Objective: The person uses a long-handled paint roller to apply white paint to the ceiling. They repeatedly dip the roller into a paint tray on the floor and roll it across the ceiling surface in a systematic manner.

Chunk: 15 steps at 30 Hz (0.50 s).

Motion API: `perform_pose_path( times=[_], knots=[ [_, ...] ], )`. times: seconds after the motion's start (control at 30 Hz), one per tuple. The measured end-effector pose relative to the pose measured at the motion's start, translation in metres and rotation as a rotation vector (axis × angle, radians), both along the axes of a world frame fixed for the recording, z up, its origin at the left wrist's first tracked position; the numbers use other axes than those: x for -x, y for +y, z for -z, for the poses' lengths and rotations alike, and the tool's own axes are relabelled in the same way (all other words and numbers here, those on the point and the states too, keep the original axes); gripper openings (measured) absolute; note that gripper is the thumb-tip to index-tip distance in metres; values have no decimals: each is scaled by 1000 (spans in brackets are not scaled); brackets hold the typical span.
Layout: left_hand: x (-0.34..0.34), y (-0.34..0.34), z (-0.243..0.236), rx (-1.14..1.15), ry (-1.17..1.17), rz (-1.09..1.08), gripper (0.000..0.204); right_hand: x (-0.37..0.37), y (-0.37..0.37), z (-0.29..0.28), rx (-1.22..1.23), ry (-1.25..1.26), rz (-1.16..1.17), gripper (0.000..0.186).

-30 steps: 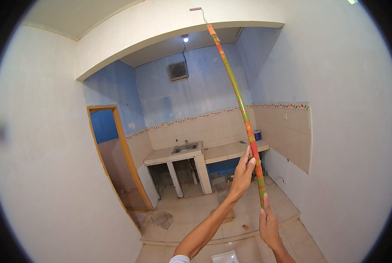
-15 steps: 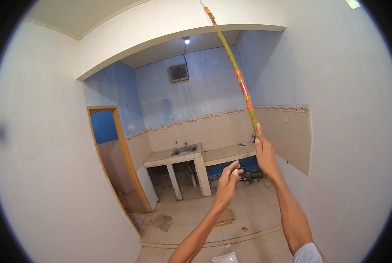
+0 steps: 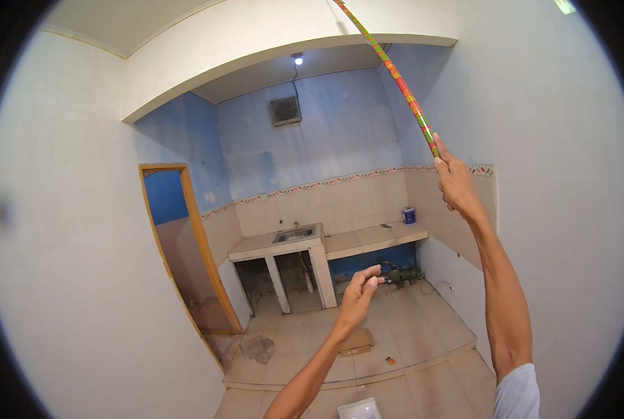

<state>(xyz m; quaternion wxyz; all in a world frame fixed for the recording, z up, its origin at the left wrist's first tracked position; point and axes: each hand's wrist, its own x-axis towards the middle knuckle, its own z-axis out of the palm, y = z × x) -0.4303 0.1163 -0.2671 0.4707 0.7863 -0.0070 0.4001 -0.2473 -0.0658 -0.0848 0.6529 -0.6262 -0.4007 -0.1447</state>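
Observation:
My right hand is wrapped round the lower end of a long pole patterned in red, orange and green, raised diagonally toward the white beam. The pole's far end runs out of the top of the picture. My left hand is in mid-air below and left of the right one, fingers loosely bent and apart, holding nothing. Behind it, low down, a dark green pump sits under the tiled counter.
A tiled counter has a sink and a blue can. At left is a wooden door frame. The raised tiled floor holds cardboard, above a step. A white tray is at the bottom.
My left hand has let go of the pole and moved lower left. My right hand has risen and moved rightward, carrying the pole upward until its far end left the picture.

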Motion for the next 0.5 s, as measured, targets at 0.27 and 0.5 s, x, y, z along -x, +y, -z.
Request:
perform_pose_path(
  times=[0.27, 0.5],
  knots=[
    [-5, -22, -3, 28, 53, 80, 43, 16, -23, 97, 27, -144, 68, 54],
    [-20, -39, -19, -5, 74, 255, 53, 101, -48, 207, 83, 84, 30, 56]
  ],
)
